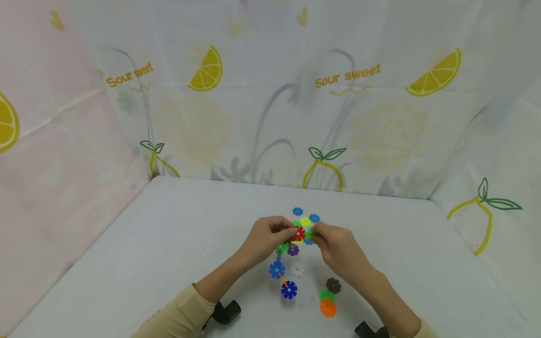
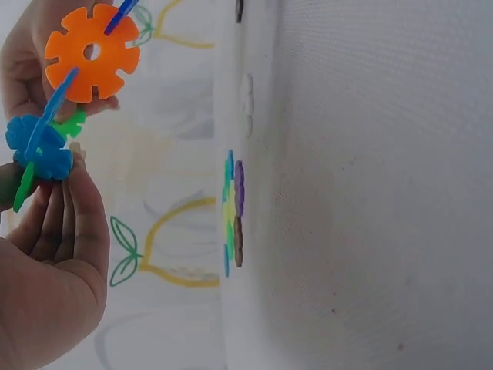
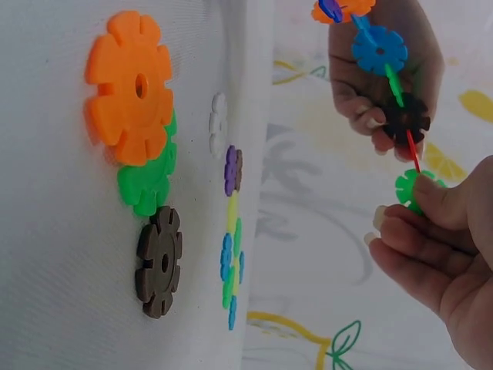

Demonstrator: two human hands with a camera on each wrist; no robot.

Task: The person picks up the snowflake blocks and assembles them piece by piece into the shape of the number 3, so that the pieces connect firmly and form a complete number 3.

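A chain of slotted snowflake discs hangs from my left hand [image 1: 263,240], whose fingers pinch it near a red disc [image 1: 298,234] and a dark brown disc [image 3: 407,119]. Below them come a green disc [image 3: 394,83], blue discs [image 3: 380,51], an orange disc [image 2: 92,55] and a dark blue disc [image 1: 289,290] at the low end. Between thumb and fingers, my right hand [image 1: 341,246] pinches a light green disc [image 3: 406,187]. Its edge meets the red disc, seen edge-on in the right wrist view. Both hands are raised above the table.
On the white table [image 1: 190,234] lie an orange disc [image 1: 328,308], a green one [image 1: 325,295] and a brown one [image 1: 333,285]. A white disc [image 1: 297,269] and a purple disc [image 1: 293,250] lie farther in, with several blue, yellow and green discs behind the hands. Printed cloth [image 1: 262,117] walls the table.
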